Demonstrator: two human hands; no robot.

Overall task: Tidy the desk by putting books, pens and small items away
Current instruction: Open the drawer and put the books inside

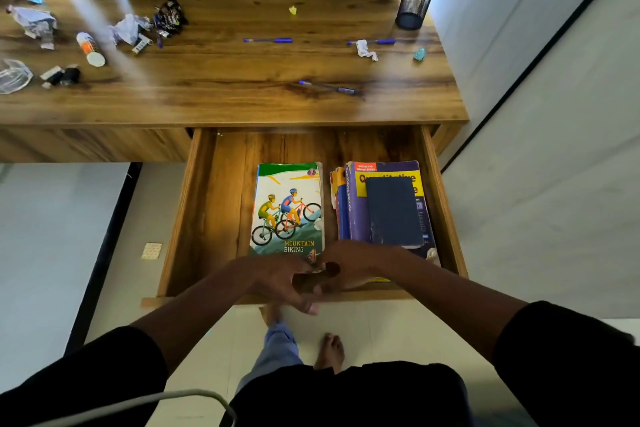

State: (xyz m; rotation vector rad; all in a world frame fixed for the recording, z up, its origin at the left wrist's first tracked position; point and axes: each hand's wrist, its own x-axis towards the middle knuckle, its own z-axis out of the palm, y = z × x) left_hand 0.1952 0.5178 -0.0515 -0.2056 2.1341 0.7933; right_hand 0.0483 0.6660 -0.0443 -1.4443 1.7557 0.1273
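The drawer (180,218) under the wooden desk (207,97) stands pulled out. Inside lie a "Mountain Biking" book (287,204) and a purple and yellow book (356,204) on a stack, with a dark blue notebook (393,211) on top. My left hand (280,282) and my right hand (356,262) meet at the middle of the drawer's front edge, fingers curled over it. Three blue pens (268,40) (372,42) (327,87) lie on the desk. A black mesh pen holder (415,3) stands at the back right corner.
The desk's left side holds crumpled papers (34,22) (126,29), a glue tube (90,48) and several small dark items (169,19). A white scrap (365,49), a teal eraser (419,54) and a yellow scrap (293,10) lie to the right. My bare feet (329,350) stand below the drawer.
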